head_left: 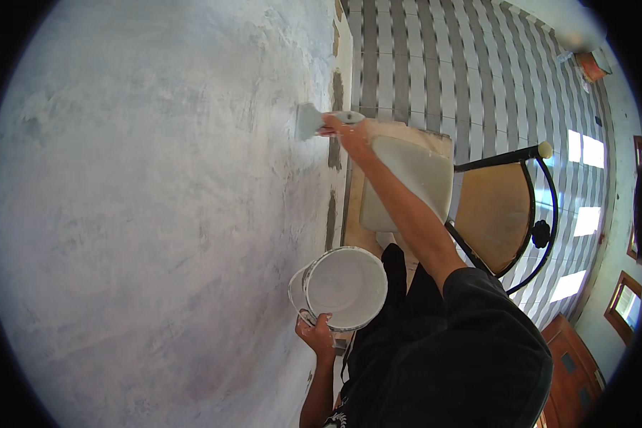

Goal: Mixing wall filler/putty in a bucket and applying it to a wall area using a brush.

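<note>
My right hand (346,133) reaches out to the wall and grips a wide flat paintbrush (309,121) by its pale handle. The brush's whitish head lies against the wall (157,178) close to its edge, slightly blurred. Lower down, my left hand (317,335) is closed on the rim and wire handle of a white bucket (346,289), with the thumb over the lip. The bucket is tilted so that its inside shows, coated white; how much it holds I cannot tell. White smears mark the left fingers. Streaky white and grey coating covers the wall.
Bare brownish patches (332,221) run along the wall's edge. Below me are a cream seat (410,175) and a black-framed chair with a tan panel (493,214). The floor (478,71) is striped grey and white. A brown door (571,367) is at lower right.
</note>
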A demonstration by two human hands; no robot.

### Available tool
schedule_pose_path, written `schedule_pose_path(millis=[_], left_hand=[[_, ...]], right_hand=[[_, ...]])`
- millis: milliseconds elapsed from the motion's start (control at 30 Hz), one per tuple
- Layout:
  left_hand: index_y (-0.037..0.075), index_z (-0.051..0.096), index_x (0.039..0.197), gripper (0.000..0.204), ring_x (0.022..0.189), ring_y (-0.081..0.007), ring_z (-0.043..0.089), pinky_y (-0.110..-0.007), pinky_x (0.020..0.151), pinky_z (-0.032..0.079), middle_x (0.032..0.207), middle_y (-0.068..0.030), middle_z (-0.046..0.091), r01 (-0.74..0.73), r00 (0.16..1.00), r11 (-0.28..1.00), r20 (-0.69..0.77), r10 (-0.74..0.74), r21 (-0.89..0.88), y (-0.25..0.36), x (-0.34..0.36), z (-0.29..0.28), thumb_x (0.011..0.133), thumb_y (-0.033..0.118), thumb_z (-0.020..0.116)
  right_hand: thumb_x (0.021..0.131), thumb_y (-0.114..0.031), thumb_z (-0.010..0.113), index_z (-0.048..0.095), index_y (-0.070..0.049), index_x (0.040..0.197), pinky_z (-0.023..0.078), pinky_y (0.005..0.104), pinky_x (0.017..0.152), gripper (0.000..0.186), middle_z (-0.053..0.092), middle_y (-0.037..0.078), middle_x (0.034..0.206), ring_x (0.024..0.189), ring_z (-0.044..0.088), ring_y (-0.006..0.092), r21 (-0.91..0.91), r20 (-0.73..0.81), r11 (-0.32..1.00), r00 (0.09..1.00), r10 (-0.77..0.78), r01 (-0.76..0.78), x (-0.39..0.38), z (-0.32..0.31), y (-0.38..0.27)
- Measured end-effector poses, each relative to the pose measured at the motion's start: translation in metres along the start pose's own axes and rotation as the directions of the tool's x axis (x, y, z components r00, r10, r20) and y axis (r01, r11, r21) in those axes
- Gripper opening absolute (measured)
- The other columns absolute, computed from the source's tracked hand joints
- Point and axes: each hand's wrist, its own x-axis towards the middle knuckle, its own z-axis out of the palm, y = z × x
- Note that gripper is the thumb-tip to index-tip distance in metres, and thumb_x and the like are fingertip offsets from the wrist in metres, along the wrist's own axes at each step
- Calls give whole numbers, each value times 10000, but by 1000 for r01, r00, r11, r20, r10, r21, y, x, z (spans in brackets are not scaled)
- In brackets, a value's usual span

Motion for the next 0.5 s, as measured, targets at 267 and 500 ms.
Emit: schedule_pose_path(millis=[267, 500], left_hand=[[49, 365, 664, 285, 620, -159, 379, -311, 605, 376, 658, -9, 367, 54, 999, 997, 12, -53, -62, 12, -3, 4, 620, -41, 631], [18, 376, 654, 251, 616, -157, 411, -325, 586, 399, 652, -27, 448, 27, 999, 987, -39, -33, -160, 28, -4, 21, 621, -60, 613]], right_hand=[[849, -104, 721, 653, 104, 945, 590, 302, 706, 238, 691, 163, 849, 720, 692, 219, 281, 207, 958, 971, -119, 58, -50, 70, -94], [865, -116, 702, 640, 103, 1000, 596, 315, 672, 265, 686, 181, 887, 733, 696, 232, 162, 22, 984, 997, 74, -77, 8, -39, 34]])
